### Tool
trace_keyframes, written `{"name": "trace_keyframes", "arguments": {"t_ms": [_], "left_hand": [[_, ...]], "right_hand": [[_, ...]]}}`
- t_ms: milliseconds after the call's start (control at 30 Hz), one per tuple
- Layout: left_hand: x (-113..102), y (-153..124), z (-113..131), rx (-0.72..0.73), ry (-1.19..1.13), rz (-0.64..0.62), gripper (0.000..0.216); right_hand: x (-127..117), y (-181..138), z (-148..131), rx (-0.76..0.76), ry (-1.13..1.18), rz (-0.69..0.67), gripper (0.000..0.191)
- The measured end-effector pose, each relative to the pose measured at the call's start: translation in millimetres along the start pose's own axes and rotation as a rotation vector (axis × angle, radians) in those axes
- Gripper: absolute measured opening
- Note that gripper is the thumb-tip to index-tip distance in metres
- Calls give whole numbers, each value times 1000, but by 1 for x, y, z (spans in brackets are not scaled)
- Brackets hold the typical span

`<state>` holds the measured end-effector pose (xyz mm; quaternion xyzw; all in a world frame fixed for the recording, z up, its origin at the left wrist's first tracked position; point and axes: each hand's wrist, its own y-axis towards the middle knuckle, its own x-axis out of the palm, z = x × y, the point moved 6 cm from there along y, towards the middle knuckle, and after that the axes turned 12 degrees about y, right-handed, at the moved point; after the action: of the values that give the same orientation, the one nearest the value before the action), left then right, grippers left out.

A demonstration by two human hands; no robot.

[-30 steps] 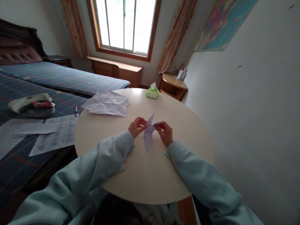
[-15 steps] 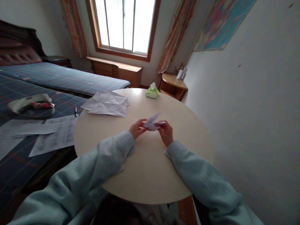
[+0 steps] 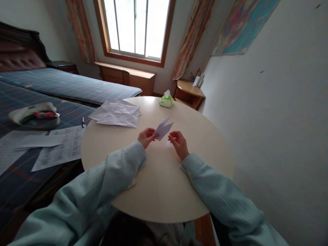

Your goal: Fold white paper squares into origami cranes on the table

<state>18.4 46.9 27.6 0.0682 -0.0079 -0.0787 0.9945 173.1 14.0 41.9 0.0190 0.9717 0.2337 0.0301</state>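
Note:
Between finger and thumb, my left hand [image 3: 147,137] pinches a folded sheet of white paper [image 3: 163,130], with two pointed flaps standing up and away from me. My right hand [image 3: 178,141] is just right of the paper and apart from it, fingers loosely bent and nothing visible in them. Both hands are over the middle of a round cream table [image 3: 166,184].
Creased white sheets [image 3: 119,114] lie at the table's far left. A green tissue pack [image 3: 166,99] stands at the far edge. On the bed at left are printed sheets [image 3: 61,147], a pen [image 3: 83,122] and a pale bag [image 3: 33,114].
My right hand has let go of the folded paper. The left hand has shifted slightly left with it, and the paper has turned so its flaps point up and to the right.

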Motion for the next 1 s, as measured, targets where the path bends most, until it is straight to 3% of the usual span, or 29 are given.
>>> {"name": "trace_keyframes", "arguments": {"t_ms": [200, 400, 700, 1000], "left_hand": [[12, -3, -3, -36, -32, -118, 46], [3, -2, -2, 27, -37, 12, 49], [17, -6, -4, 14, 65, -197, 41], [18, -9, -6, 63, 174, -201, 38]], "right_hand": [[17, -4, 9, 91, 28, -237, 21], [18, -5, 7, 77, 30, -237, 19], [15, -4, 4, 45, 22, -203, 20], [18, -6, -3, 11, -21, -250, 20]]}}
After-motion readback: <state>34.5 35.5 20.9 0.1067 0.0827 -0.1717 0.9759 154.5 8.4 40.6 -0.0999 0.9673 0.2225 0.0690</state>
